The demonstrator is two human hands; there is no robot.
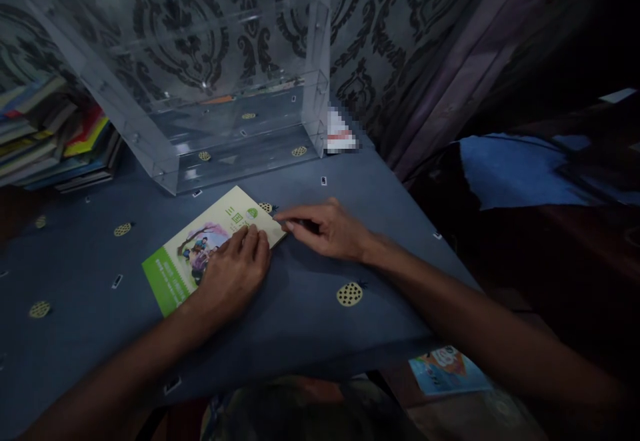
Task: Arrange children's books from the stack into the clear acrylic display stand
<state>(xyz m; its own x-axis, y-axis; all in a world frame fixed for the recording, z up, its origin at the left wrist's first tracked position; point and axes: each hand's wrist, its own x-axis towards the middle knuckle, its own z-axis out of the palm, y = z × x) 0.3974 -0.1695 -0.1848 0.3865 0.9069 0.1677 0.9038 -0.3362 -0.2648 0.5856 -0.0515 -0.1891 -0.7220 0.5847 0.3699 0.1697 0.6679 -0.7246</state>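
A thin book (175, 254) with a cream and green cover and a picture of several figures under a tree lies tilted on the patterned tablecloth. My left hand (237, 261) rests on the cover, palm down, fingers laid over its right part. At the book's upper right corner is my right hand (333, 231), with index finger and thumb closed on the edge and the other fingers curled in. Whether any pages are lifted there cannot be made out.
Behind the book stands a clear acrylic rack (240, 174). Stacked books (55, 141) are at the left. A white packet (340, 135) lies beside the rack. The table's right edge slopes toward me; below it sits a blue packet (450, 371). A patterned curtain (400, 27) hangs behind.
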